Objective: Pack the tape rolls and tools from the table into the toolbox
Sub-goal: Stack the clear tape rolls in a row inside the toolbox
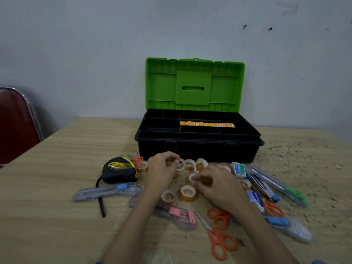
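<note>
2 hands pinching tape rolls nr toolbox.

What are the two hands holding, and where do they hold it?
Left hand pinches a tape roll at its rim. Right hand grips another tape roll by its side.

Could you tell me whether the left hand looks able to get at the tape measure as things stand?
Probably yes. The tape measure lies uncovered on the table just left of the left hand, with nothing between them, though that hand already pinches a tape roll.
</note>
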